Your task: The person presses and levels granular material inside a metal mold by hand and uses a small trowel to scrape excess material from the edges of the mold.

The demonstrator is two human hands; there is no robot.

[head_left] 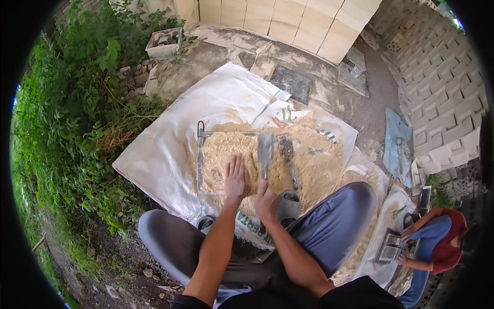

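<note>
Evidently my right hand [266, 203] is gripping a likely light, stiff trowel [265, 148] by its near handle [264, 172], left hand [236, 181] resting narrow-fingered on sand [218, 147].

This is an outdoor work yard: stacked pale blocks [442, 103], leafy plants [77, 123], grey ground [376, 105].

The pale yellow sand [220, 146] lies heaped inside a thin dark metal frame [199, 157], which is looped at its eleven o'clock corner. The grey trowel [265, 149], blurred, points to twelve o'clock, at the heap's two o'clock.
</note>
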